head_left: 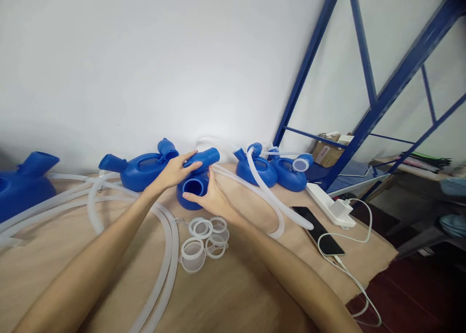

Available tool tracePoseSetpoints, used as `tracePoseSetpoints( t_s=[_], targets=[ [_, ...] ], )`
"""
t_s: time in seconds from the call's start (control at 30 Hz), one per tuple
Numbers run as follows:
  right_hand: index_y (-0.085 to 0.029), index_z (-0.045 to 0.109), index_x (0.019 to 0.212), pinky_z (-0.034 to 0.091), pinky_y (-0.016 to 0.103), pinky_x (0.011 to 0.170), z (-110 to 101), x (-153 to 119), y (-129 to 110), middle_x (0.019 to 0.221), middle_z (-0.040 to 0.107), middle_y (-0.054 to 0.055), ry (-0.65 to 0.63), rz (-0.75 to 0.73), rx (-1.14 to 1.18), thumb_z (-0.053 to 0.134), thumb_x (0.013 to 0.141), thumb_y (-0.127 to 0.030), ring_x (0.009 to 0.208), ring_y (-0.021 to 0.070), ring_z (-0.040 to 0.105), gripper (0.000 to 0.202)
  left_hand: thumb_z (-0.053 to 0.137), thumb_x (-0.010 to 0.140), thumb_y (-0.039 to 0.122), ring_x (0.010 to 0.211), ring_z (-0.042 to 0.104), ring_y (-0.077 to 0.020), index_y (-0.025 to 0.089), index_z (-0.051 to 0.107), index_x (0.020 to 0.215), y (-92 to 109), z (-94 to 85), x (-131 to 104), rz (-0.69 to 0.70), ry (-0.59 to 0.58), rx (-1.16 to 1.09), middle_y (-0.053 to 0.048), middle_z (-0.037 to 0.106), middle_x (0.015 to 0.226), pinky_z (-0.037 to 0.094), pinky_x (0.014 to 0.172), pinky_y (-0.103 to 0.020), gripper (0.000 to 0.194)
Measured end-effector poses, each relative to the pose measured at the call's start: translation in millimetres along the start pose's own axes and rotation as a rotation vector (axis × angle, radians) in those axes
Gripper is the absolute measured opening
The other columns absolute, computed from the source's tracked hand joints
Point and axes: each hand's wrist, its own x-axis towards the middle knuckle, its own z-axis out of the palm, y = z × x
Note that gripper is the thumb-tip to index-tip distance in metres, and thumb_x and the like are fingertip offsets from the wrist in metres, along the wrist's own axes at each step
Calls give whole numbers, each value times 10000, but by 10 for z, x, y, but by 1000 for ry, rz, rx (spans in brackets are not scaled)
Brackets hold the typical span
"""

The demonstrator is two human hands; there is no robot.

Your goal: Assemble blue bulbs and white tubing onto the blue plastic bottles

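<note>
In front of me, both hands are on a blue plastic urinal bottle (187, 202) with a round opening turned my way. My left hand (176, 171) is closed around a blue tubular neck at its top, thumb and fingers gripping it. Whether neck and body are one piece is partly hidden by my fingers. My right hand (217, 195) grips the bottle's right side, its thumb at the rim of the opening and its fingers behind. Just below lie several translucent ring-shaped caps (193, 255) in a loose cluster.
More blue bottles stand along the wall: one at far left (25, 192), one beside my left arm (141, 173), two at right (257, 170). Translucent hoses (169, 255) curve across the brown-covered table (120, 294). A phone (320, 233), power strip (329, 207) and blue metal frame (309, 66) are rightward.
</note>
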Motion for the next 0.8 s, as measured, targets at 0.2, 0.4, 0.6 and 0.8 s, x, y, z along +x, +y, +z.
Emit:
tracePoseSetpoints(
  t_s=[0.2, 0.4, 0.6, 0.8],
  targets=[
    [-164, 62, 1705, 346, 603, 1232, -104, 100, 150, 1577, 535, 188, -15, -65, -80, 810, 775, -567, 1511, 399, 438, 1259, 643, 870, 643, 1303, 645, -350, 178, 617, 1487, 7, -189, 147, -5, -122, 54, -122, 636, 1494, 500, 1113, -414, 773],
    [-211, -34, 1700, 352, 611, 1201, -191, 236, 380, 1474, 626, 163, 20, -168, -73, 851, 750, -544, 1443, 377, 510, 1341, 747, 816, 609, 1156, 713, -335, 240, 591, 1511, 25, -318, 225, -161, -280, -127, -111, 717, 1378, 618, 881, -378, 802],
    [-207, -16, 1703, 383, 593, 1174, -181, 271, 438, 1447, 622, 170, 63, -171, -109, 832, 757, -574, 1401, 380, 524, 1323, 717, 837, 614, 1225, 680, -332, 244, 554, 1519, -78, -183, 173, -192, -147, -155, -141, 600, 1516, 638, 879, -382, 793],
    [-206, -104, 1693, 382, 568, 1191, -122, 496, 509, 1477, 595, 173, 87, -93, 7, 840, 749, -585, 1417, 342, 516, 1388, 687, 811, 544, 1280, 630, -378, 159, 603, 1438, 92, -251, 132, -142, 64, 90, -192, 618, 1439, 509, 1105, -517, 740]
  ],
)
